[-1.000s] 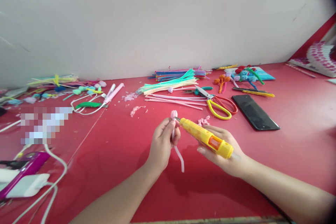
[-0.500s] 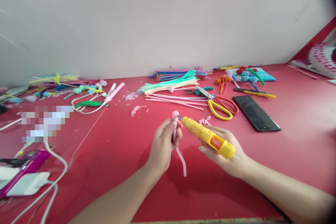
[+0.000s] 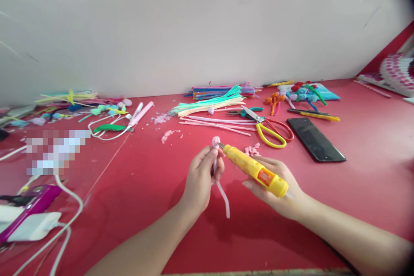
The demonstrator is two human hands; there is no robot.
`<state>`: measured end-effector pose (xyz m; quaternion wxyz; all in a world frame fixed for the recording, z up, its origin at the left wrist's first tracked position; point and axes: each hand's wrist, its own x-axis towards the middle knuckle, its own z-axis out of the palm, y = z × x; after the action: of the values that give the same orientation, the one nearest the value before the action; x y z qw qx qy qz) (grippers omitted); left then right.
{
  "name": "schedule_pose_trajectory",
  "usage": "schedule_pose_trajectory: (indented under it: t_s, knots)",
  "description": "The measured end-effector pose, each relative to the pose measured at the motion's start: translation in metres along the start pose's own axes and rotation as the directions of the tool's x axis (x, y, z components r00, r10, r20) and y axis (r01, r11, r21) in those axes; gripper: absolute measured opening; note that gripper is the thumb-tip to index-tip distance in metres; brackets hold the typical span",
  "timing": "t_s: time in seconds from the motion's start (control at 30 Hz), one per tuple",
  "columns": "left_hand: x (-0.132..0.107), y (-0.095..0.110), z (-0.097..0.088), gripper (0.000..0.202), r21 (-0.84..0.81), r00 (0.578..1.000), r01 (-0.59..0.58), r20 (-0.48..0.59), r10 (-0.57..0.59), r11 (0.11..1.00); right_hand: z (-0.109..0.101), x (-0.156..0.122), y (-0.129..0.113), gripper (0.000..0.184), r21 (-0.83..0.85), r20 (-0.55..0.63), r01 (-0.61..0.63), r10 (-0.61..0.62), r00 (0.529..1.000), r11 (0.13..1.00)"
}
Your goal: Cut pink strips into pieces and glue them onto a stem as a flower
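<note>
My left hand is closed in a pinch on a pale pink pipe cleaner, whose curled tip sticks up above my fingers and whose tail hangs down to the red table. My right hand grips a yellow glue gun. The gun's nozzle touches the curled pink tip. A few small pink curled pieces lie just behind the gun.
Yellow-and-red scissors, a black phone, pink sticks and a bundle of coloured pipe cleaners lie behind my hands. Finished pipe-cleaner flowers sit at the back right. Cables and a purple tool are at the left. A white partition stands behind.
Both hands have stayed almost still. The glue gun's nozzle has kept to the curled pink tip, with only a slight shift of the view.
</note>
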<state>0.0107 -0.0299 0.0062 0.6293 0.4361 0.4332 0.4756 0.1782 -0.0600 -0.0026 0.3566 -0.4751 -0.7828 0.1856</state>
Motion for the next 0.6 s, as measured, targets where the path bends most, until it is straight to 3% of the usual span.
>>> schedule_pose_trajectory:
  t_s: [0.6]
  knots:
    - [-0.0006, 0.0019, 0.0008, 0.023, -0.025, 1.0, 0.021, 0.007, -0.021, 0.999, 0.0, -0.0005, -0.0008, 0.023, -0.009, -0.001, -0.003, 0.003, 1.0, 1.0]
